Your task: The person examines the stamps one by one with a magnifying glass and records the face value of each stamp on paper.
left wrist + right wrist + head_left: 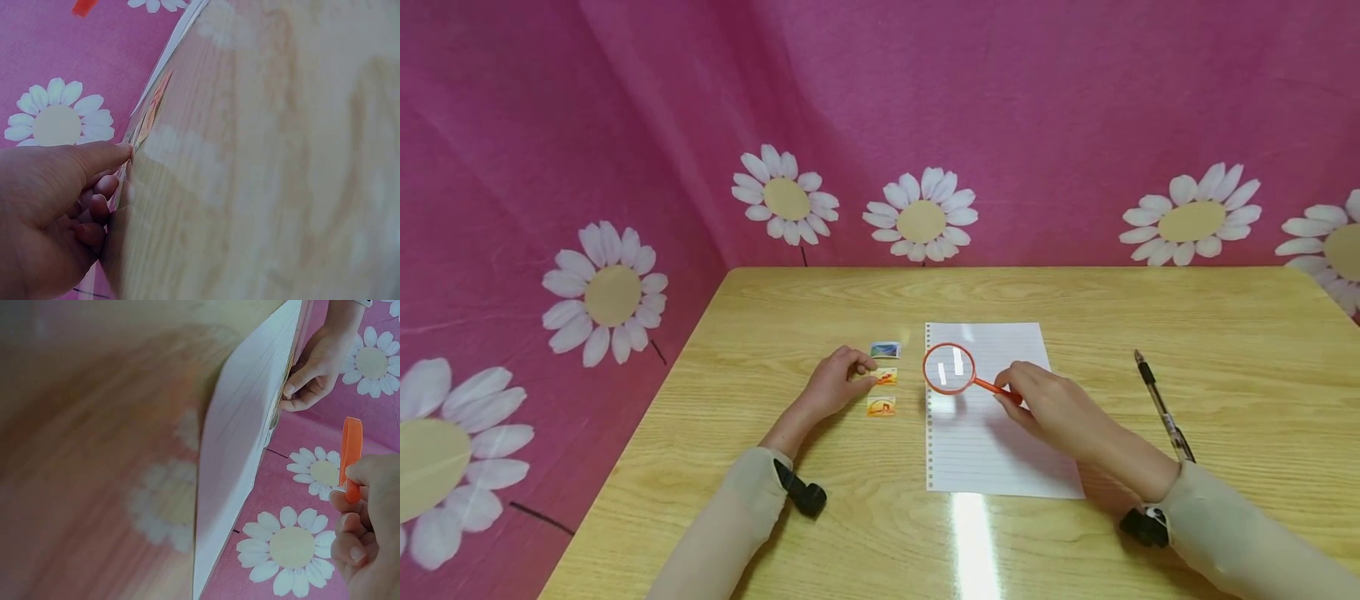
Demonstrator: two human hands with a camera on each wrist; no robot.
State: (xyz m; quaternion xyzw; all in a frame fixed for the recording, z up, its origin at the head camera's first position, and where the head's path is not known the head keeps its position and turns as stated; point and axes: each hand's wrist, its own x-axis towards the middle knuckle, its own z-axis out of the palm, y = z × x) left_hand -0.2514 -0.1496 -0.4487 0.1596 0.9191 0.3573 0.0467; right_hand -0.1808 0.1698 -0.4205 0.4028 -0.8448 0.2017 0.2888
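Observation:
My right hand [1060, 408] grips the handle of a magnifying glass [1017, 395] with an orange-red rim, its lens raised over the left part of a lined loose-leaf sheet [1000, 458]. In the right wrist view the orange magnifying glass [352, 450] appears edge-on, pinched by thumb and fingers. Left of the paper, three small postage stamps lie in a column: a blue stamp [886, 350], a yellow-and-red stamp [887, 377] and another yellow stamp [882, 407]. My left hand [835, 383] has thumb and index finger at the left edge of the middle one, other fingers curled.
A black-and-clear pen [1163, 406] lies right of the paper, beyond my right forearm. The wooden table [775, 308] meets a pink curtain [1037, 108] with white daisies at its back and left. Light glares on the tabletop below the sheet.

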